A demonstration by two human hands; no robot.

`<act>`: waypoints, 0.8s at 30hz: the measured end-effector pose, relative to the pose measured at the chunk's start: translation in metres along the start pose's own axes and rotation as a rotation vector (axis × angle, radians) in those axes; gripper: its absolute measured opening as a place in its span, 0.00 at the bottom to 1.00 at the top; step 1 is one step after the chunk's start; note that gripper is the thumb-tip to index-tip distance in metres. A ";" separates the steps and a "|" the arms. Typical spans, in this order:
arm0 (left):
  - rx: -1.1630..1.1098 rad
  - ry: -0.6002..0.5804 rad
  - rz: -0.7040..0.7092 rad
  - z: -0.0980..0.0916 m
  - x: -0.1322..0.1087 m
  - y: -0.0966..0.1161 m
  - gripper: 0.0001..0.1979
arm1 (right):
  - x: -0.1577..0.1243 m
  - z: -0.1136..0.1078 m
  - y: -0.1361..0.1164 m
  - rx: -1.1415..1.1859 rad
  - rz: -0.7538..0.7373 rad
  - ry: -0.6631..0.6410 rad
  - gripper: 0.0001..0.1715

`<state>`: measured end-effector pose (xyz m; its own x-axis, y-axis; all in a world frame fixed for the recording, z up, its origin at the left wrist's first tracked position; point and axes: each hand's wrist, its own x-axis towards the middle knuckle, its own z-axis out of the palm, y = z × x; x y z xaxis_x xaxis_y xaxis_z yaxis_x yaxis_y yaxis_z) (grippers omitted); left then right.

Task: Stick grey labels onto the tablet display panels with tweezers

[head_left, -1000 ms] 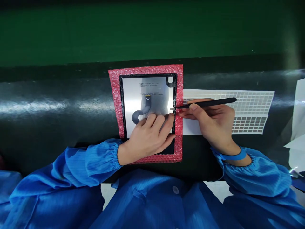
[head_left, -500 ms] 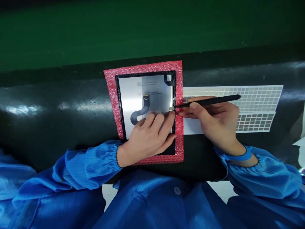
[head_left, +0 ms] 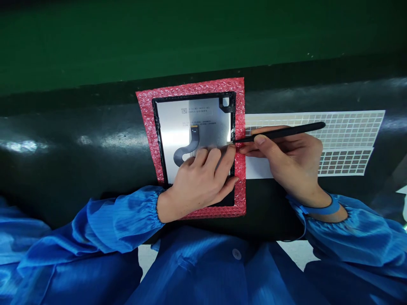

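Fingers of right hand [head_left: 294, 161] pinch black tweezers [head_left: 291, 131]; left hand [head_left: 197, 186] lies loosely spread, gripping nothing visible. Hold tip low at black frame [head_left: 233, 120], clear of flex cable [head_left: 194, 142].

The left hand [head_left: 199, 184] rests on a framed panel [head_left: 171, 133]; the right hand [head_left: 294, 161] holds a black tool [head_left: 297, 129] at the panel's edge.

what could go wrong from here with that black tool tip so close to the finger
The black tool in the right hand has its thin tip beside the index fingertip of the left hand, so a slip might prick that finger or scratch the silver panel.
The curved flat cable disappears behind the left hand; it could crease if the hand presses on it, though contact is hidden.
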<state>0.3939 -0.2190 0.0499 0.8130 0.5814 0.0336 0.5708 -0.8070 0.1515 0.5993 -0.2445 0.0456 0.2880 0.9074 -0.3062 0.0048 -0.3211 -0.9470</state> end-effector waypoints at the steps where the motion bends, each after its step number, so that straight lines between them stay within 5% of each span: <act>1: -0.001 0.000 -0.002 0.000 0.000 0.000 0.31 | 0.001 0.000 0.001 0.031 0.001 0.006 0.04; 6: -0.008 -0.001 -0.001 -0.001 0.000 -0.001 0.30 | 0.006 -0.010 0.002 0.169 -0.090 0.059 0.04; 13: -0.031 0.034 -0.008 -0.003 0.001 -0.003 0.31 | 0.003 -0.040 -0.016 -0.120 -0.355 0.235 0.10; 24: -0.129 0.069 0.111 0.002 0.005 -0.007 0.34 | 0.007 -0.045 0.010 -0.072 -0.310 0.106 0.07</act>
<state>0.3941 -0.2111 0.0475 0.8579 0.4984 0.1244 0.4545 -0.8493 0.2686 0.6442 -0.2535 0.0383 0.3603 0.9328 0.0104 0.1745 -0.0564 -0.9830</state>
